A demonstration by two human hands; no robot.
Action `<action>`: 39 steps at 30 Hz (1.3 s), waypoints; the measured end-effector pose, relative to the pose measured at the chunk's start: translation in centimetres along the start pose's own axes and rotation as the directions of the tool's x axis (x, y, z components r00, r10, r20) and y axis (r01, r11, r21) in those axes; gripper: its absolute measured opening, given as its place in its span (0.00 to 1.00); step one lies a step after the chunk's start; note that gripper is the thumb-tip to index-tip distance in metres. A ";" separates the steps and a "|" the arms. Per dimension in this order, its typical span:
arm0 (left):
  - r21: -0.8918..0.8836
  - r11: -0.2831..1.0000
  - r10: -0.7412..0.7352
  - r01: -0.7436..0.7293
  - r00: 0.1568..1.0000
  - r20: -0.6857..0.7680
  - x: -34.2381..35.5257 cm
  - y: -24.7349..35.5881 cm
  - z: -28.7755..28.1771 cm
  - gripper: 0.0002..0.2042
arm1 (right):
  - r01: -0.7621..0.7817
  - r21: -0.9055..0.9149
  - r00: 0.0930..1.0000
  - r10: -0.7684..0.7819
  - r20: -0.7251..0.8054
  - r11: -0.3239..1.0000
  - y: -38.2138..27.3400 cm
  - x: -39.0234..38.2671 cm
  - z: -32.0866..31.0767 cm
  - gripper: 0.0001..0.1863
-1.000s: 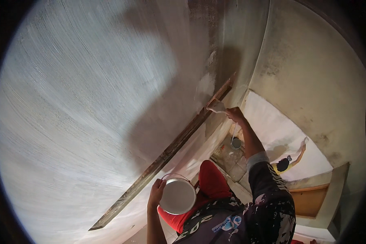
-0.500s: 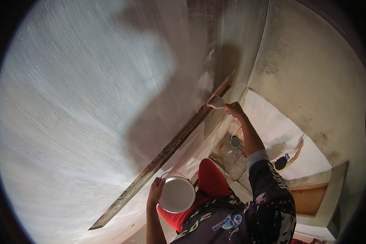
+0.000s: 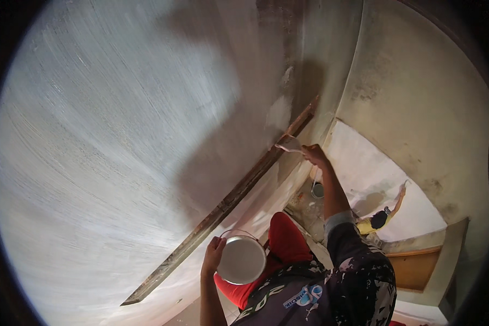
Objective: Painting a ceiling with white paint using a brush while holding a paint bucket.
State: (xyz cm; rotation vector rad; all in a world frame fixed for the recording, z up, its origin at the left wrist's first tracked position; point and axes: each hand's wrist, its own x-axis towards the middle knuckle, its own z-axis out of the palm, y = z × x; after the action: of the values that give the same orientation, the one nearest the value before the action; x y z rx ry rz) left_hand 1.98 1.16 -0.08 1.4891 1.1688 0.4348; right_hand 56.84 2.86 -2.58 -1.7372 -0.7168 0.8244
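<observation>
White paint pail point(image 3: 241, 259) gripped in left hand point(image 3: 212, 256), brush point(image 3: 289, 144) clasped in right hand point(image 3: 313, 155) by wood plank point(image 3: 223, 206) w/ wall point(image 3: 119, 136) behind.

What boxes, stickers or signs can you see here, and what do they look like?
Blue-and-white logo patch: on the person's dark, paint-spattered shirt at the bottom of the picture, roundish.
White pail: round, in the left hand, no sticker showing.
No boxes, signs or screens in view.

Dark paint-splattered shirt point(image 3: 358, 282) with white flecks all over, a blue-and-white logo patch on the chest, grey cuff on the right sleeve, plus red trousers point(image 3: 280, 244).
</observation>
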 end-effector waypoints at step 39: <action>0.019 0.998 -0.061 0.061 0.998 0.019 0.3 1.1 -0.1 0.16 | -0.074 -0.437 0.989 0.011 -0.145 0.897 -3.2 3.8 -6.3 0.26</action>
State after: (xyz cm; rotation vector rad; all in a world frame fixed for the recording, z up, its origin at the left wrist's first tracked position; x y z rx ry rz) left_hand 2.52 1.57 0.82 1.4668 1.2024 0.3681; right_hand 63.94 3.34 1.21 -2.2013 -0.8179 0.5883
